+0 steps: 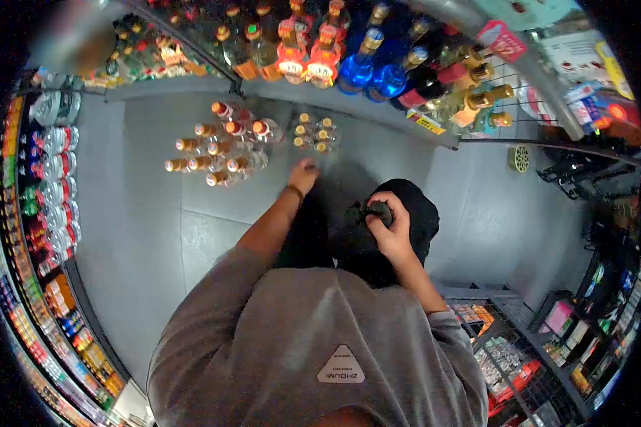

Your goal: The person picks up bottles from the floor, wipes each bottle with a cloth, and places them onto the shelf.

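My left hand (304, 173) is low over the grey floor, just below a small group of clear bottles with gold caps (315, 134). Its fingers are curled in, and a small dark spot shows at them that I cannot make out. Left of it stand several larger clear bottles with orange and red caps (227, 146). My right hand (392, 220) is closed around a crumpled dark cloth (379, 211), held over my black-clothed knee.
Shelves of bottles (356, 67) run along the top, including blue ones. Large water bottles (58, 167) and packed shelves line the left. A wire rack (509, 356) stands at lower right. A round greenish drain-like disc (518, 159) is at right.
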### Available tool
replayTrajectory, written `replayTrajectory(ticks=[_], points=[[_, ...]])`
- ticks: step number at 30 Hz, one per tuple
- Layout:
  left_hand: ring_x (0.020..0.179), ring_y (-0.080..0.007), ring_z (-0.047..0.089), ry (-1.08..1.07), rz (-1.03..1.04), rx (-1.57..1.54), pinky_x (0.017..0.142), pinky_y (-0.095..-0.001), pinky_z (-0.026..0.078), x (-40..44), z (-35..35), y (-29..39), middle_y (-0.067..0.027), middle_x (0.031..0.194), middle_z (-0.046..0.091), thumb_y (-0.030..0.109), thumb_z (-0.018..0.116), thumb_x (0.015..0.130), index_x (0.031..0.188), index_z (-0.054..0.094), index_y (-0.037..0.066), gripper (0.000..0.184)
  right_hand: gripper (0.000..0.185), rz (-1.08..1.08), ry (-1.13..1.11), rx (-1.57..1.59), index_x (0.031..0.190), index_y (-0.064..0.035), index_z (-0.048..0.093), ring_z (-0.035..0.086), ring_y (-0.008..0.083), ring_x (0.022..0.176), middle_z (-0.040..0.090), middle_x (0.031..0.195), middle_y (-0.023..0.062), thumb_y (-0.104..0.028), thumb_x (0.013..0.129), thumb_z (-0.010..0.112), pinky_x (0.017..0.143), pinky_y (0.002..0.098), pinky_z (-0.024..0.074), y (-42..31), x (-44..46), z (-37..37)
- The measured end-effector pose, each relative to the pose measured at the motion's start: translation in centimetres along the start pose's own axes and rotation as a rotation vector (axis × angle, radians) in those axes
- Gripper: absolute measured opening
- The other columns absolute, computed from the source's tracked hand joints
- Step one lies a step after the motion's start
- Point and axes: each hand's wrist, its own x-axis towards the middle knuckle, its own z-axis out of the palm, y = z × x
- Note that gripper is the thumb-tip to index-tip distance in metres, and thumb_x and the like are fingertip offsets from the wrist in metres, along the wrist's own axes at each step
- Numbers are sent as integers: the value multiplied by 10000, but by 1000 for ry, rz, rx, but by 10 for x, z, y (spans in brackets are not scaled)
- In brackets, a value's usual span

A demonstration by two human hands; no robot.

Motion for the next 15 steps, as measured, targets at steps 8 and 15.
replayTrajectory(ticks=[8,15], points=[[875,-262,617,336,-15,129,760,-379,486,29,23,8,-94,1006,624,307,686,763,1176,542,124,474,291,41,-33,109,942,-42,544,532,157,848,554,882,50,42,667,586,796,264,417,45,-11,6],[913,-240,615,363,34,297,744,-385,491,37,24,13,-64,1027,617,312,698,745,1119,587,152,421,286,60,5,49,929,-33,550,548,179,860,572,903,71,25,654,597,814,284,428,52,-10,1]])
